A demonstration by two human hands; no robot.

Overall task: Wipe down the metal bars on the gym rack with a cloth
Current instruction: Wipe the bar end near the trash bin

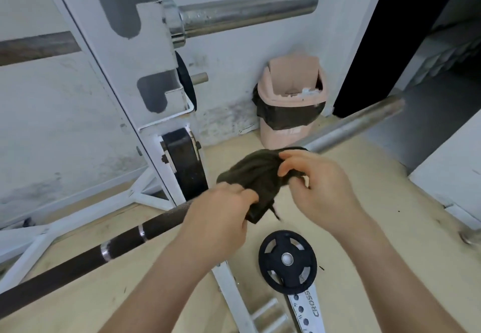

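- Centre of frame: dark olive cloth (255,173), bunched over a long barbell (78,262) slanting from lower left to upper right.
- Left hand (221,202), just below, fingers curled round the cloth's lower edge.
- Right hand (317,184), right of centre, fingertips pinching the cloth's upper part.
- Upper middle: steel bar (247,9) on the white rack (153,54).
- Behind: pink bin (289,103) against the wall.
- Lower middle: black weight plate (287,261) on the floor.

Cloth (257,176) held over the lower bar (78,262), before the rack (153,72).
The cloth is gripped between left hand (221,207) and right hand (317,184); the upper bar (247,11) is seated on the rack behind, a bin (289,103) is set to its right, and a weight plate (270,257) lies on the floor (364,215) beneath.
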